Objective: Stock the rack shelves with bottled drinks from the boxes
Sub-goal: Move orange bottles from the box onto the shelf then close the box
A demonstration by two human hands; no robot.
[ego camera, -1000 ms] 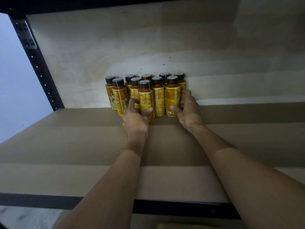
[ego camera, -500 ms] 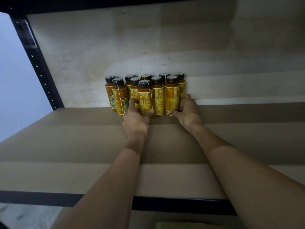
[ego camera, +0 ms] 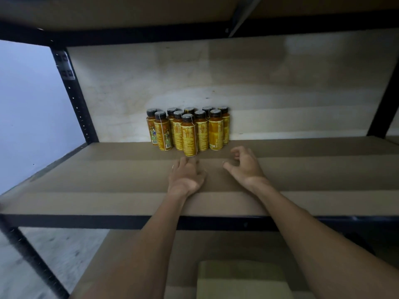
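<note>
Several yellow-labelled drink bottles with dark caps (ego camera: pixel 189 130) stand upright in a tight cluster at the back of the brown shelf board (ego camera: pixel 108 175), against the pale back panel. My left hand (ego camera: pixel 186 175) hovers just in front of the frontmost bottle, fingers relaxed, holding nothing. My right hand (ego camera: pixel 245 166) is a little to the right, apart from the bottles, its fingers loosely curled and empty.
A black perforated rack post (ego camera: pixel 75 100) rises at the left and another black post (ego camera: pixel 384 108) at the right. The black front rail (ego camera: pixel 86 222) runs under my forearms. A lower shelf carries a pale box (ego camera: pixel 241 279). A dark upper shelf edge (ego camera: pixel 151 33) hangs overhead.
Both hands have let go of the front bottles and drawn back toward me. The view has pulled back and tilted, showing the lower shelf and box.
</note>
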